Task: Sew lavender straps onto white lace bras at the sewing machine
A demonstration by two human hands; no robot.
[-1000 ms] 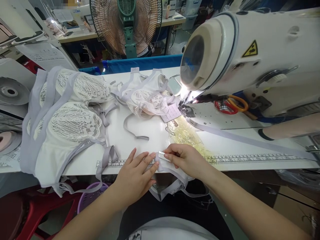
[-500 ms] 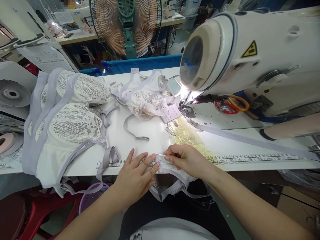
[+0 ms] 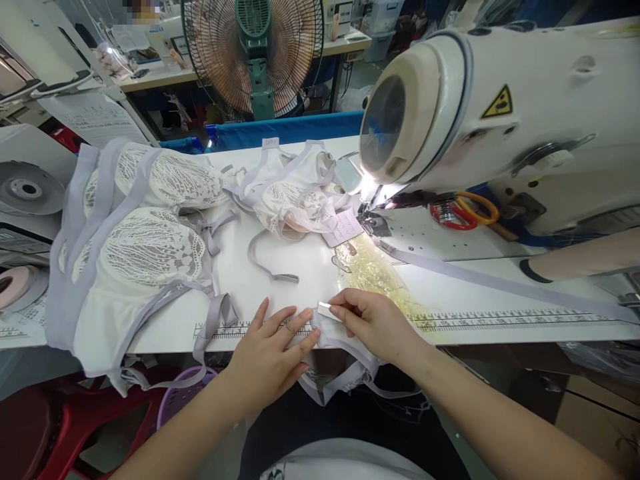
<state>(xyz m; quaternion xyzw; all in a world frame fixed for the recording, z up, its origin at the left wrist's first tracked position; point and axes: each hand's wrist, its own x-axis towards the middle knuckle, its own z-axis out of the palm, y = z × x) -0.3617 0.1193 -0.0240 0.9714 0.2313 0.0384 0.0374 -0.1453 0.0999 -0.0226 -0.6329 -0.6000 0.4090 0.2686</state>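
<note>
My right hand [image 3: 373,328] is closed in a pinch on a small flat silvery strip [image 3: 326,309], too small to identify further. The strip lies just over the edge of a pale lilac bra [image 3: 345,343], near its end. My left hand [image 3: 273,357] is open, fingers spread flat, with its fingertips on the same edge of the bra beside the strip. Part of this bra rests on the printed ruler [image 3: 500,320] along the table front, and the rest hangs over the edge above my lap.
A stack of lace bras [image 3: 150,247] lies to the left, and another bra [image 3: 295,200] sits by the sewing machine [image 3: 425,113]. A loose strap [image 3: 260,257], yellowish plastic [image 3: 373,270], scissors [image 3: 455,217] and a lilac band [image 3: 475,273] are on the table. A fan [image 3: 260,87] stands behind.
The silvery strip has tilted and lifted slightly along the bra edge with my right fingers. My left hand stays almost in place.
</note>
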